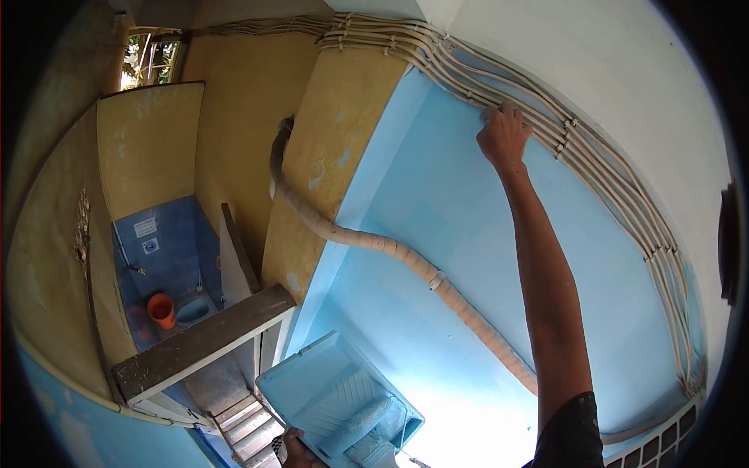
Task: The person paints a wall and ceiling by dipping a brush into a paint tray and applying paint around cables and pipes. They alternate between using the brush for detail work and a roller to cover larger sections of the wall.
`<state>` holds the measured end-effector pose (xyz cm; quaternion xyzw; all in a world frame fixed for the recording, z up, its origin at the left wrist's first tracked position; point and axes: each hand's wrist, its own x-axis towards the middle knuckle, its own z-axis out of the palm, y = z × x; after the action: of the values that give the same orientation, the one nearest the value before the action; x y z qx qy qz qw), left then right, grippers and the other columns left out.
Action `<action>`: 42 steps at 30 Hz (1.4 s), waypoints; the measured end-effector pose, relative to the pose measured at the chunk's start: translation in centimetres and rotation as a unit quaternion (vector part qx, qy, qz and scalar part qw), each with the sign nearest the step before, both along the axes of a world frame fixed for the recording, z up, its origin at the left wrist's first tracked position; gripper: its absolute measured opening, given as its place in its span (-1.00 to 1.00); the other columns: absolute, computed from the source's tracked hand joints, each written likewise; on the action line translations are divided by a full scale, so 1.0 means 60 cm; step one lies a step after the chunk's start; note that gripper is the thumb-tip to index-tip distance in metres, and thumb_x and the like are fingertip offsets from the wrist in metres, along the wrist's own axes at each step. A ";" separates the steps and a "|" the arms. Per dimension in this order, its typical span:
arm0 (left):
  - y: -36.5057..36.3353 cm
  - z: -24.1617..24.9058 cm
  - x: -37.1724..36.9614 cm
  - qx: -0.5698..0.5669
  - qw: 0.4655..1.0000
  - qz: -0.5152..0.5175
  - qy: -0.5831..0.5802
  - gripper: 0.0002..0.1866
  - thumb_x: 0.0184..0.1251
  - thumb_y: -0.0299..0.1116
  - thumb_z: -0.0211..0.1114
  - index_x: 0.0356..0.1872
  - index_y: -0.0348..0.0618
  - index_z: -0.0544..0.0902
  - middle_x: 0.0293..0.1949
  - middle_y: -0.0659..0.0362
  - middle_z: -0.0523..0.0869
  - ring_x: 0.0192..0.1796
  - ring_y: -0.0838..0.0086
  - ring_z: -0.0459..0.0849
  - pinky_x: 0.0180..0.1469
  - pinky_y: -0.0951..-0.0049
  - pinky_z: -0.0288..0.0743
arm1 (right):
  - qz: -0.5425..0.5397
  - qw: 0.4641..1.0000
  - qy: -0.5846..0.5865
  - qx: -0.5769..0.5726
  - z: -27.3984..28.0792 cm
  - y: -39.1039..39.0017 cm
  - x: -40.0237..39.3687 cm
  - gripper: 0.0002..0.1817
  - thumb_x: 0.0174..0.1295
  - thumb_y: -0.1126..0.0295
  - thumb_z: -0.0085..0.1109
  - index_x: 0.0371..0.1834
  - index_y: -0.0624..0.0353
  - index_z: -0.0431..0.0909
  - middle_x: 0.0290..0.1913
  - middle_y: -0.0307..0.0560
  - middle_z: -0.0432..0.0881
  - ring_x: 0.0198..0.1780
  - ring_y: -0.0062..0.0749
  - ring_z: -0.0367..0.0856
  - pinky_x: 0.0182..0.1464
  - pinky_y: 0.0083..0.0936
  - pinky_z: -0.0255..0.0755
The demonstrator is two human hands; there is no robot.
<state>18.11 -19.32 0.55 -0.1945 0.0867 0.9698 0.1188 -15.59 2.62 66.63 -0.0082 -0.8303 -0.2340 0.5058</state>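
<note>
High on the blue wall (pixel 437 195), right hand (pixel 503 136) pressed against the conduit pipes (pixel 593 156), whether its fingers clasp anything hidden from view. Low down, left hand (pixel 296 451) gripping paint tray (pixel 312 382), roller (pixel 363 417) lying inside.

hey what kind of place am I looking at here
Probably a house interior being repainted, seen from high up near the ceiling. The right hand is raised to a fresh blue wall beside a bundle of conduit pipes, the left hand holds a paint tray with a roller, and below is a small tiled toilet stall.
</note>
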 end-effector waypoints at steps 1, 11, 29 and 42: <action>-0.002 0.009 0.001 -0.014 1.000 -0.002 -0.004 -0.07 -0.27 -0.32 0.17 0.39 -0.29 0.31 0.24 -0.10 0.52 0.30 -0.10 0.48 0.39 -0.10 0.41 | 0.033 0.999 0.025 0.005 -0.001 0.006 -0.002 -0.69 0.07 0.56 0.18 -0.13 0.02 0.73 0.08 -0.04 0.52 0.12 -0.09 0.48 -0.01 0.09 0.29; 0.002 -0.030 0.005 0.006 0.998 -0.020 -0.060 -0.33 -0.18 -0.37 0.22 0.15 -0.32 0.53 0.01 -0.05 0.67 0.09 0.00 0.64 0.23 -0.08 0.55 | 0.019 0.998 0.047 0.035 -0.005 0.006 -0.025 -0.71 0.25 0.48 0.11 -0.03 -0.04 0.73 0.03 -0.09 0.52 0.19 -0.15 0.50 0.00 0.11 0.30; 0.003 -0.022 0.001 0.050 0.998 -0.018 -0.037 -0.28 -0.17 -0.44 0.22 0.23 -0.36 0.49 0.04 -0.07 0.68 0.09 0.00 0.67 0.19 -0.08 0.60 | 0.023 0.998 0.060 0.003 -0.001 -0.004 -0.028 -0.85 0.34 0.44 0.06 -0.19 0.07 0.66 -0.04 -0.18 0.63 0.09 -0.23 0.60 -0.01 0.04 0.30; 0.003 -0.038 -0.001 0.004 0.999 -0.007 -0.045 -0.16 -0.24 -0.33 0.18 0.31 -0.31 0.41 0.15 -0.09 0.59 0.21 -0.09 0.55 0.32 -0.13 0.47 | 0.157 0.985 0.051 0.042 0.000 0.024 -0.009 -0.73 0.07 0.53 0.16 -0.19 0.06 0.77 -0.11 -0.03 0.68 0.00 -0.01 0.64 -0.02 -0.02 0.58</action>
<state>18.06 -19.12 -1.72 -0.2366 0.0784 0.9597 0.1298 -16.15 4.05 66.63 0.1318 -0.7841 -0.1854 0.5775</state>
